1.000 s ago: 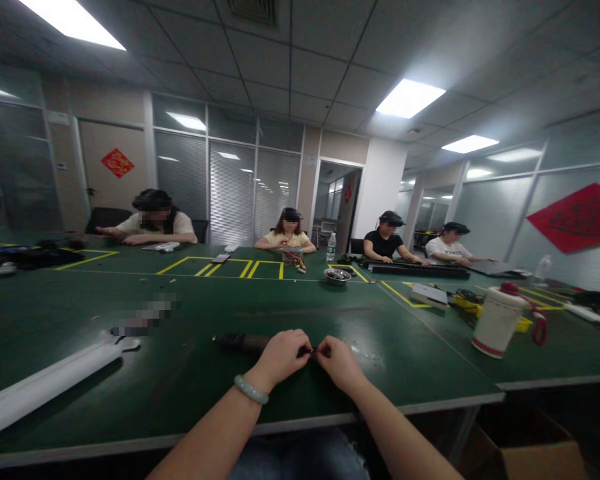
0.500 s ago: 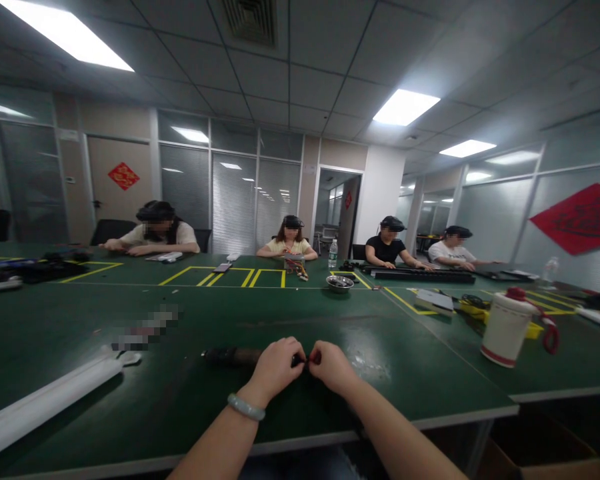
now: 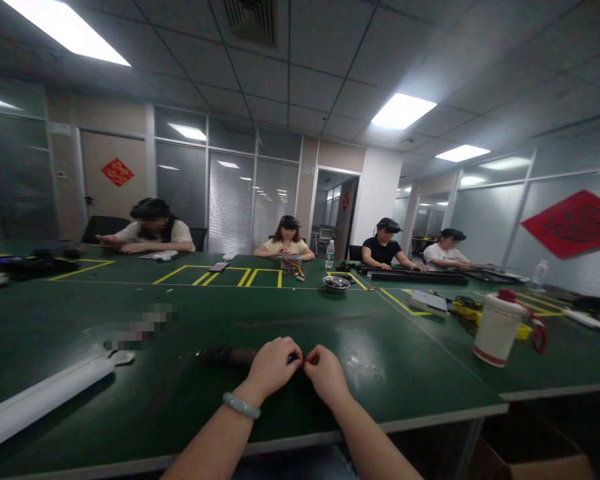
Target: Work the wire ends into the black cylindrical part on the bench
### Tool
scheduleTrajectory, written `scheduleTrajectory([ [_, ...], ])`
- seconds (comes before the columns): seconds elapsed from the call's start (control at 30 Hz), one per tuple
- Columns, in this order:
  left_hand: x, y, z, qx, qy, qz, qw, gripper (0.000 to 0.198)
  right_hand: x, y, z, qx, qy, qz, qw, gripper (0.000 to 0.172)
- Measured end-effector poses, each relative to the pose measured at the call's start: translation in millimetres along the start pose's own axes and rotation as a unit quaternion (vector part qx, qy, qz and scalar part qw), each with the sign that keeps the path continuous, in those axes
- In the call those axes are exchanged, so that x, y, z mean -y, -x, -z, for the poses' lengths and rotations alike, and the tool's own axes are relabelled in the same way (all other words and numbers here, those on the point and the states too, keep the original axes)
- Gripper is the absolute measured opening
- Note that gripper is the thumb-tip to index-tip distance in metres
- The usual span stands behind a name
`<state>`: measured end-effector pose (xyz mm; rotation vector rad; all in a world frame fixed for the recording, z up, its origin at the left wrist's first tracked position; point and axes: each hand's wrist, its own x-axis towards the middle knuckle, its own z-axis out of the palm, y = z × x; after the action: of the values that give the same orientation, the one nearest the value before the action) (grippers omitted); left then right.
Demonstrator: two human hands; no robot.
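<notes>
The left hand (image 3: pixel 275 363) pinches a dark piece (image 3: pixel 294 359). The right hand (image 3: pixel 325 373) has its fingertips drawn together just beside it; whether they grip anything, I cannot tell. The hands work near the bench's (image 3: pixel 405 373) front edge, probably for steadiness. A dark tool (image 3: pixel 225 356) lies partly behind the left hand, roughly along that edge, seemingly within easy reach; whether the piece joins it is hidden.

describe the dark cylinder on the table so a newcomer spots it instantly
Start at the green table and find the pale bracelet near its front edge. Just beyond it lies the dark cylinder. Unlike the long white object farther left, it is dark with a small bright tip.
</notes>
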<state>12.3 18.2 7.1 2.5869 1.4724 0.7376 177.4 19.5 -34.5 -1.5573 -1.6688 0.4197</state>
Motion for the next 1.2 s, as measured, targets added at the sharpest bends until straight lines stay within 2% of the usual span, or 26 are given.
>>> scheduleTrajectory([
  [0.33,-0.3,-1.8,-0.1,-0.001,0.012,0.001,1.000,0.018,17.0,11.8,-3.3,-0.063,-0.044,-0.059,0.995,0.010],
  [0.47,-0.4,-0.6,-0.7,-0.008,-0.002,-0.002,1.000,0.017,23.2,17.4,-5.0,-0.084,-0.017,-0.039,0.996,0.011],
  [0.57,-0.1,-0.1,-2.5,-0.012,-0.009,-0.010,1.000,0.017,17.0,17.4,0.9,-0.059,0.008,0.015,0.998,0.012],
  [0.67,-0.5,-0.3,-4.8,-0.014,-0.011,-0.005,1.000,0.017,4.9,9.8,12.2,-0.004,0.046,0.058,0.997,0.011],
  [0.83,-2.5,-4.0,-7.8,-0.019,-0.010,0.017,1.000,0.018,-10.3,-12.1,25.7,0.096,0.040,0.084,0.991,0.007],
  [1.03,-1.9,-14.7,-9.0,-0.003,-0.014,0.040,0.999,0.018,-17.0,-29.6,25.5,0.107,0.020,0.095,0.989,0.008],
  [1.2,1.2,-20.8,-10.0,0.000,-0.009,0.045,0.999,0.018,-21.1,-32.6,24.5,0.122,0.000,0.093,0.988,0.007],
])
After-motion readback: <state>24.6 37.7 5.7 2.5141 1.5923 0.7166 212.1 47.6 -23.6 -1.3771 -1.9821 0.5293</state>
